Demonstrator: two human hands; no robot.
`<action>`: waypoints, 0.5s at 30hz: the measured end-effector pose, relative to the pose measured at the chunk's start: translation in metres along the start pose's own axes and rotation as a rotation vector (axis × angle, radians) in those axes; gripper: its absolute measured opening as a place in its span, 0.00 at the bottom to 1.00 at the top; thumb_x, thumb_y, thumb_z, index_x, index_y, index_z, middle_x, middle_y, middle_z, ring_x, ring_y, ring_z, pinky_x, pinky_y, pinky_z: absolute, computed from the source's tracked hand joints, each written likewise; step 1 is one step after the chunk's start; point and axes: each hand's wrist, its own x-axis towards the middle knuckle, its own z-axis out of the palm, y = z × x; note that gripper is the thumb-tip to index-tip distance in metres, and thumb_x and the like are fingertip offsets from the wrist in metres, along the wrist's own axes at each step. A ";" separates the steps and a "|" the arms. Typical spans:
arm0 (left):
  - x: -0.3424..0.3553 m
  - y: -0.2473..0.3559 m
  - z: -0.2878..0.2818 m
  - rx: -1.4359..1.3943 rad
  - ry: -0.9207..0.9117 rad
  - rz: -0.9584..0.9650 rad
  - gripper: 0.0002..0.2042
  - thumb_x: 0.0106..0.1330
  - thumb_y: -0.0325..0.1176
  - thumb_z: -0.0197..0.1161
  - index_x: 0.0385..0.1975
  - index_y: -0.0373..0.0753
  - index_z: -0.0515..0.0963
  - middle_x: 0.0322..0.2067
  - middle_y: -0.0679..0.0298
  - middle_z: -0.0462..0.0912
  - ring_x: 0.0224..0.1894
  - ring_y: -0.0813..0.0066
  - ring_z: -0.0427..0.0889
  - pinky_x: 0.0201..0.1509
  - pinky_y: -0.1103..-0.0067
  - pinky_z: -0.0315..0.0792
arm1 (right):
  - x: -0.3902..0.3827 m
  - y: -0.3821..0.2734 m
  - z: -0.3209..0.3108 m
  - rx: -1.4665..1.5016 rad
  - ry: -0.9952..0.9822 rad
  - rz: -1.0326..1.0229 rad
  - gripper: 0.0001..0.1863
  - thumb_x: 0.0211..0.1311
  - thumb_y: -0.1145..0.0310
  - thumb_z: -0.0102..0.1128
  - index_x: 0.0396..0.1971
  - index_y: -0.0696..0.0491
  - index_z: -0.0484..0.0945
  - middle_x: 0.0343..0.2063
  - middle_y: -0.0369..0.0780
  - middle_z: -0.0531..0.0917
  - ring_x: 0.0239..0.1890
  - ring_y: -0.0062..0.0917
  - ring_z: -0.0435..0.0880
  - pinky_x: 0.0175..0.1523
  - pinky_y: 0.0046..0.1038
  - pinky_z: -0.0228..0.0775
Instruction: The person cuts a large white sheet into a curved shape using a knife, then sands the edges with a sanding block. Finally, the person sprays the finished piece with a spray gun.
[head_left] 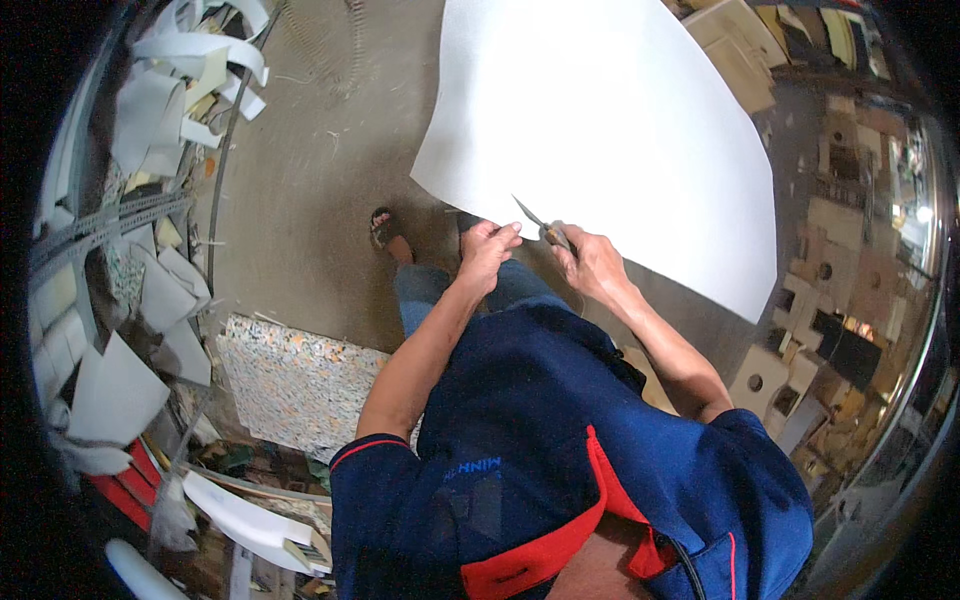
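A large white sheet (600,120), perhaps foam, spreads out in front of me. At its near edge my right hand (592,265) grips a pair of scissors (531,215). One dark, pointed blade lies over the white surface, aimed up and to the left; I cannot see the other blade. Just left of the scissors, my left hand (487,252) pinches the sheet's near edge between thumb and fingers. Both hands are close together in front of my body.
White offcuts (150,110) are heaped along a metal rack (110,235) on the left. A speckled foam slab (300,385) lies at the lower left. Pale pieces with round holes (760,380) cover the right side. Grey floor (310,150) shows left of the sheet.
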 end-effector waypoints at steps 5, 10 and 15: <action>0.001 0.007 -0.015 0.073 -0.076 -0.073 0.15 0.64 0.42 0.73 0.42 0.40 0.79 0.38 0.66 0.85 0.44 0.74 0.83 0.48 0.71 0.74 | 0.001 -0.023 0.011 0.003 0.069 0.073 0.16 0.66 0.66 0.63 0.52 0.55 0.79 0.32 0.51 0.85 0.35 0.49 0.86 0.39 0.46 0.77; 0.008 0.014 -0.035 0.165 -0.182 -0.109 0.17 0.64 0.44 0.72 0.48 0.44 0.79 0.42 0.67 0.85 0.48 0.72 0.83 0.53 0.67 0.72 | 0.009 -0.036 0.024 0.049 0.144 0.133 0.16 0.67 0.64 0.62 0.52 0.54 0.79 0.24 0.51 0.83 0.30 0.50 0.85 0.37 0.45 0.74; 0.026 0.037 -0.068 -0.258 -0.092 -0.116 0.21 0.67 0.45 0.70 0.54 0.43 0.75 0.50 0.63 0.83 0.52 0.67 0.82 0.56 0.63 0.72 | -0.002 -0.042 0.032 0.064 0.150 0.206 0.17 0.66 0.64 0.63 0.52 0.53 0.79 0.29 0.52 0.85 0.35 0.50 0.86 0.41 0.45 0.75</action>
